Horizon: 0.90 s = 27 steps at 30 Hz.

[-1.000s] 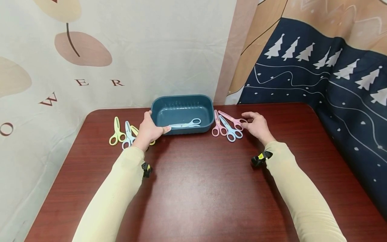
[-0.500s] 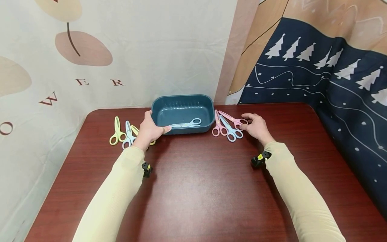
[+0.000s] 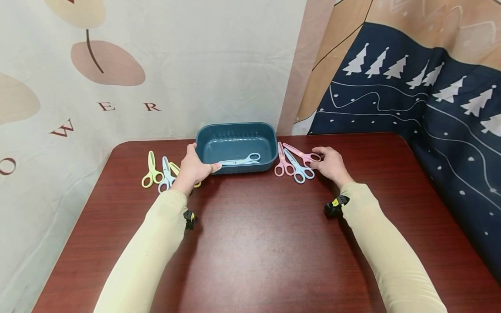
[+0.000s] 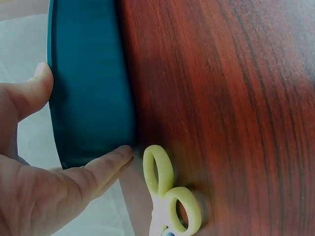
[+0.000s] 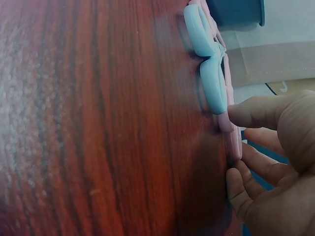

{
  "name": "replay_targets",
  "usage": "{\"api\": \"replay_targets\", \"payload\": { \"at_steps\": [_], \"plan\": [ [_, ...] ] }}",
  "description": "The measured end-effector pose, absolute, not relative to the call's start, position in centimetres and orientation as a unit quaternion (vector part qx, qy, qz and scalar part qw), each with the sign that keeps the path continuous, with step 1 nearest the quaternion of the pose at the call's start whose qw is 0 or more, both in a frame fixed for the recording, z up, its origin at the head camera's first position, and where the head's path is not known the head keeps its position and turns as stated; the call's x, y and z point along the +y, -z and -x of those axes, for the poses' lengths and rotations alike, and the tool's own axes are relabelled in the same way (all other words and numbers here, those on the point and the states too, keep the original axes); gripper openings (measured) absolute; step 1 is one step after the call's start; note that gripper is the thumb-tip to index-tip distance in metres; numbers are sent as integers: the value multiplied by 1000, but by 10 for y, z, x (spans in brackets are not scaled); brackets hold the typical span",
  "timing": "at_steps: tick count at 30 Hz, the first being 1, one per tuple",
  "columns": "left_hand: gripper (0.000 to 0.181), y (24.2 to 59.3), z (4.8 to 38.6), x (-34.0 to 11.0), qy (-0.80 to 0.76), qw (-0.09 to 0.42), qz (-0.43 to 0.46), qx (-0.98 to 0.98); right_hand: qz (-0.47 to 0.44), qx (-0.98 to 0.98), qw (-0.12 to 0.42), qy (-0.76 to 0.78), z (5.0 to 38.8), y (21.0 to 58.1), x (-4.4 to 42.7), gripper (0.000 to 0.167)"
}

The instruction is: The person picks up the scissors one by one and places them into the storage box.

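1. Where the printed cloth [image 3: 188, 74] meets the wood-grain table [image 3: 250, 243], a teal basin [image 3: 250, 168] holds light-blue scissors [image 3: 244, 161].
2. The left hand [image 3: 193, 168] grips the basin's left end, partly hiding yellow scissors [image 4: 167, 179].
3. The right hand [image 3: 332, 165] brackets the handle of outer pink scissors [image 3: 299, 152]; whether it pinches cannot be told.
4. Blue scissors [image 3: 296, 162] lie between those and inner pink scissors [image 3: 282, 160], beside the thumb.

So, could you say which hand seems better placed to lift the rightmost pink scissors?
Likely the right hand: it is at those pink scissors' handles, while the left hand grips the teal bin.
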<state>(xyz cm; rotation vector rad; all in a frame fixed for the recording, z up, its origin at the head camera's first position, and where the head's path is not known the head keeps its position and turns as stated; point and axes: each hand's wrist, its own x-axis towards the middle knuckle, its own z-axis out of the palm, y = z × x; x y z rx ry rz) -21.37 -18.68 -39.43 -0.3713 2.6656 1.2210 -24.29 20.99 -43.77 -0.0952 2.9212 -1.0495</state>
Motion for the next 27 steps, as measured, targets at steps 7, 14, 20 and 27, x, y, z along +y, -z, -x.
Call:
{"api": "replay_targets", "payload": {
  "at_steps": [7,14,20,27],
  "plan": [
    [111,395,214,-186,-408,92,124,900,36,948,2,316,247,442,210,46],
    [111,394,213,-187,-407,92,125,900,34,953,-6,302,249,442,208,43],
    [110,394,214,-186,-411,96,125,898,28,952,-6,303,249,441,206,41],
    [110,394,214,-187,-415,97,123,896,9,950,-21,312,250,440,206,41]
  ]
}}
